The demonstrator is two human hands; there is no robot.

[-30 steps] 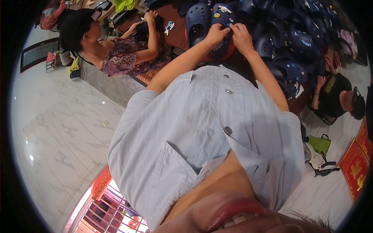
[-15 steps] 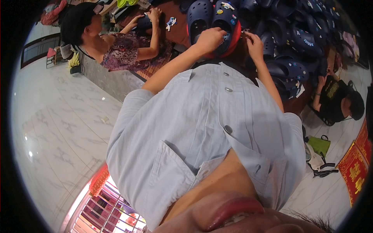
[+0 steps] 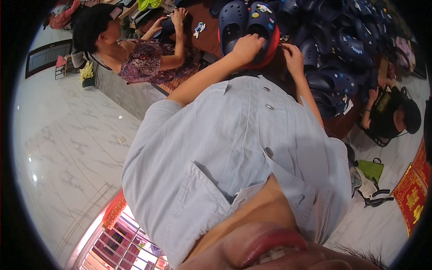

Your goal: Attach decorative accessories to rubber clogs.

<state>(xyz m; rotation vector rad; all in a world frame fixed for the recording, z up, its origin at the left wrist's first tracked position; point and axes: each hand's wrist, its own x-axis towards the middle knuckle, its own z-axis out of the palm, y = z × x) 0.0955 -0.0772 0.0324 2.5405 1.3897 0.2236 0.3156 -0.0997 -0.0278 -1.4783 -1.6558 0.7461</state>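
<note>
A pair of navy clogs stands in front of me: a left clog [image 3: 233, 22] and a right clog [image 3: 262, 27] with several small coloured charms on its perforated top. My left hand [image 3: 249, 47] is closed on the rear part of the right clog, its fingers curled over the opening. Just to the right of that clog is my right hand [image 3: 294, 59], its thumb and forefinger drawn together; what they hold, if anything, is too small to make out. A red rounded object [image 3: 274, 45] shows beneath the clogs.
A large pile of navy clogs [image 3: 333, 45] fills the right of the brown table [image 3: 189, 38]. A loose charm [image 3: 199, 29] lies on the left. One person [image 3: 144, 58] works with a dark clog at the left; another [image 3: 389, 108] sits at the far right.
My right hand has shifted slightly down, away from small bits beside the clog. My left hand has moved a little on the right clog, its fingers now lower in the opening.
</note>
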